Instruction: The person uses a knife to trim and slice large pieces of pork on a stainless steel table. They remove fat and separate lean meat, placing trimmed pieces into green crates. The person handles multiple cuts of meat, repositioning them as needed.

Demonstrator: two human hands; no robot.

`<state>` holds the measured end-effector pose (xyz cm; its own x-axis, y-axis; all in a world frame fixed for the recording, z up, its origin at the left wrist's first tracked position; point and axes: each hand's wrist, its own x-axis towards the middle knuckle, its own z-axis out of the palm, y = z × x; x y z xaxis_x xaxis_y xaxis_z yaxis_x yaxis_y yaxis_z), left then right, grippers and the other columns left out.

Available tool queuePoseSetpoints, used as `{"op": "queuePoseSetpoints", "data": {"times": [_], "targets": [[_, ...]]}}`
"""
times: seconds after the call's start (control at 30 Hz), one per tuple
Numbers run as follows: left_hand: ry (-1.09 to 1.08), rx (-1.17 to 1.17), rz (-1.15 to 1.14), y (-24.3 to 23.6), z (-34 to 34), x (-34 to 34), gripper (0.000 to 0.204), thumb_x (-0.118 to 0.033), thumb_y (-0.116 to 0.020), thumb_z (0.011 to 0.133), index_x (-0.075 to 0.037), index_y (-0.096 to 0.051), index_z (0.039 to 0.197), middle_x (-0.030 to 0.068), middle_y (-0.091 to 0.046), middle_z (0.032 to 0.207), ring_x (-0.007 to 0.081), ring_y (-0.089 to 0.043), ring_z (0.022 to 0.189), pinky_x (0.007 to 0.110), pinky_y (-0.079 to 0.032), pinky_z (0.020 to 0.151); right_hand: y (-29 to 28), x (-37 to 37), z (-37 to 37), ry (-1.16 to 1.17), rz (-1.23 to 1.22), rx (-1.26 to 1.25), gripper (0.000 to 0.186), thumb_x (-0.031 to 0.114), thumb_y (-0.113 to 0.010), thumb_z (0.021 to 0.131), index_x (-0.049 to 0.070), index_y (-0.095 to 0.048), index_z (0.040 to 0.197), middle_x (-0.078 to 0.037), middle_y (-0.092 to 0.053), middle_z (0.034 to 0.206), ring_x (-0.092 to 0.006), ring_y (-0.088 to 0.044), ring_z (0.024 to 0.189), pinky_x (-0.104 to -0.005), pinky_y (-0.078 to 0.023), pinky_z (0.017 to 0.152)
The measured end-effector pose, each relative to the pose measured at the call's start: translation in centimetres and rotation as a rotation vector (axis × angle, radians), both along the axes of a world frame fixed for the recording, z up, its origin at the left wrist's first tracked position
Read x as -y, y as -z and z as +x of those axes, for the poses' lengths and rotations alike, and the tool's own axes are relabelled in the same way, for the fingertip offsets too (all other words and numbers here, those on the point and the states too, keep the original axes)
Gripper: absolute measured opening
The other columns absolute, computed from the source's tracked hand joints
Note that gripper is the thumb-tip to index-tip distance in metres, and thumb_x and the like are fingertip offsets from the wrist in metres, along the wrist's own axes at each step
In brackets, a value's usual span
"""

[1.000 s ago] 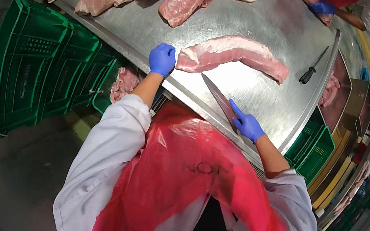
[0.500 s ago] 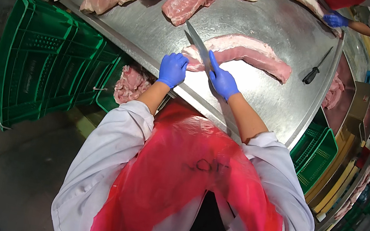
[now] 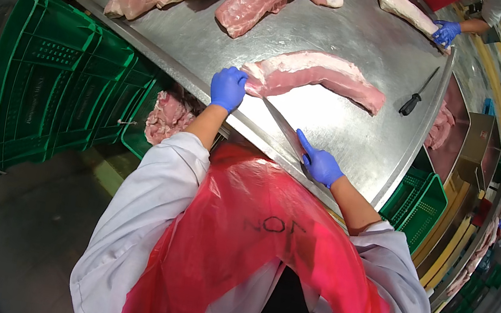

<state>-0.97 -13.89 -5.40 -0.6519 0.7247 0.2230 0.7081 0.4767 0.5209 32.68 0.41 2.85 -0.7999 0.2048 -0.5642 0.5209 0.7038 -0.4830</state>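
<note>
I had the left hand (image 3: 228, 90) closed on the left end of the long meat strip (image 3: 321, 76) — presumably steadying it on the steel table (image 3: 346, 35) — while the right hand (image 3: 323, 167), apart, gripped the knife (image 3: 284, 126), pointing meatward.

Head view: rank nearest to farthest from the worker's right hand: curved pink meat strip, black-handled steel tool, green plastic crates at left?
1. Pink meat strip, just ahead.
2. Black-handled tool, upper right.
3. Green crates, far left.

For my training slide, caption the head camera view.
Left hand at one end of a meat strip, right hand holding a knife, over a metal table.
</note>
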Motion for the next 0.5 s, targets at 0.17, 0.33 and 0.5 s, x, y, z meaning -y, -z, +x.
{"op": "queuePoseSetpoints", "data": {"times": [0.17,0.33,0.5], "targets": [[-0.238,0.415,-0.038,-3.3,1.7,-3.2,0.027,-0.033,-0.071,0.080,-0.008,-0.075,0.092,0.0194,-0.074,0.101,0.0408,-0.072,0.093,0.050,-0.057,0.083,0.3,-0.3,3.1,0.306,-0.084,-0.139,0.080,0.021,-0.053,0.098,0.033,-0.011,0.166,-0.028,-0.067,0.076,-0.0478,-0.067,0.072,-0.0534,-0.052,0.073],[-0.315,0.342,-0.296,-5.5,1.9,-6.3,0.037,-0.033,-0.073,0.076,-0.001,-0.074,0.096,0.0249,-0.073,0.101,0.0419,-0.071,0.098,0.048,-0.057,0.088,0.6,-2.4,0.5,0.612,-0.170,-0.264,0.080,0.019,-0.054,0.099,0.033,-0.012,0.166,-0.026,-0.069,0.077,-0.0443,-0.069,0.070,-0.0496,-0.052,0.067],[-0.286,0.368,-0.107,0.7,-1.9,-3.8,0.034,-0.030,-0.074,0.076,0.003,-0.073,0.083,0.0236,-0.073,0.088,0.0393,-0.072,0.085,0.045,-0.057,0.077,3.8,-2.0,-8.4,0.409,-0.065,-0.522,0.080,0.025,-0.054,0.100,0.033,-0.009,0.166,-0.030,-0.071,0.103,-0.0483,-0.070,0.090,-0.0526,-0.054,0.082]]}}
